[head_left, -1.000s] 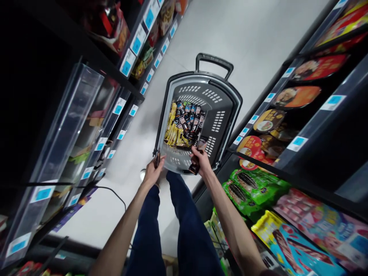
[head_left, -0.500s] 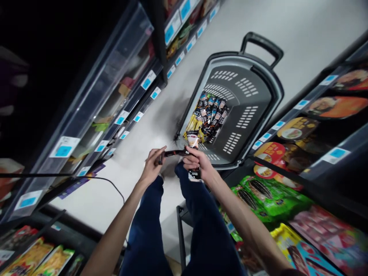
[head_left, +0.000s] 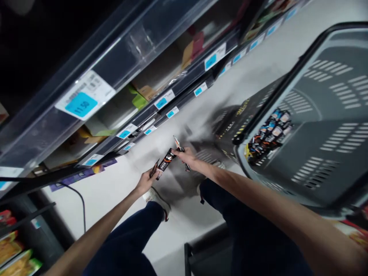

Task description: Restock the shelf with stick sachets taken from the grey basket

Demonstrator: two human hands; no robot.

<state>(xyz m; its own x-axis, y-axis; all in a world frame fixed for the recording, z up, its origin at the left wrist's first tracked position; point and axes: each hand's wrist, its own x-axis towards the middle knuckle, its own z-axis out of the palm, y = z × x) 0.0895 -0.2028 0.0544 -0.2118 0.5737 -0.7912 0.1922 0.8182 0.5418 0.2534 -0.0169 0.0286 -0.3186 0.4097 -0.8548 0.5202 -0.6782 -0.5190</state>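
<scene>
Both of my hands are held out low over the white floor [head_left: 120,184] of a shop aisle. My left hand [head_left: 147,181] is closed on the lower end of a small dark snack packet [head_left: 165,163]. My right hand [head_left: 187,156] is closed on several similar thin packets [head_left: 180,147], and its fingers touch the upper end of the dark packet. A grey shopping basket [head_left: 330,153] stands to the right of my hands. It holds a heap of small dark and yellow packets [head_left: 267,136] at its bottom.
Dark shelves [head_left: 143,76] with blue price tags and clear plastic fronts run along the left. A black cable [head_left: 79,199] lies on the floor near them. Bagged snacks [head_left: 14,253] show at the lower left. My legs in dark blue trousers fill the bottom.
The view has swung left and down, so the basket slid to the right edge. Both hands moved away from the basket rim toward the left shelves, still joined on the packets.
</scene>
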